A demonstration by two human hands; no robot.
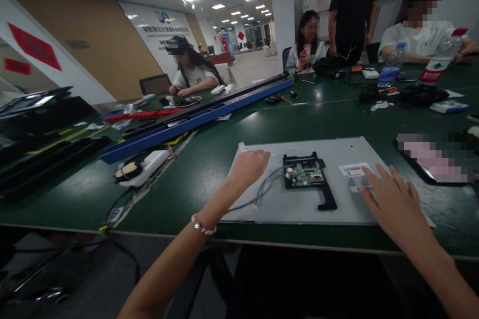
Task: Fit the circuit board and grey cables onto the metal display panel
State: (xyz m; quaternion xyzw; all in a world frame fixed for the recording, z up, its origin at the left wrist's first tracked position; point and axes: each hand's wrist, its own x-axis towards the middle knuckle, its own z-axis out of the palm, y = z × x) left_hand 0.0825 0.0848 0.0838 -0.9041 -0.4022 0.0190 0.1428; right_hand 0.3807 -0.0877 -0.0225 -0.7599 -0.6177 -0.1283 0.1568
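A flat grey panel [352, 209] lies on the green table in front of me. On its middle sits a black plastic bracket [328, 194] with a green circuit board [305, 176] in it, and grey cables [264, 190] run from the board toward the left. My left hand [250, 164] is closed over the panel's left part, its knuckles up; whatever its fingers hold, if anything, is hidden. Over the panel's right side, my right hand [398, 202] is open with its fingers spread, beside white labels [354, 170]. Whether it touches the panel I cannot tell.
Long blue rails [224, 109] cross the table at the far left, near a white device [149, 167] with cords. To the right lie a phone-like dark object [411, 159], bottles [391, 67] and black gear [422, 94]. Several people are around the table's far side.
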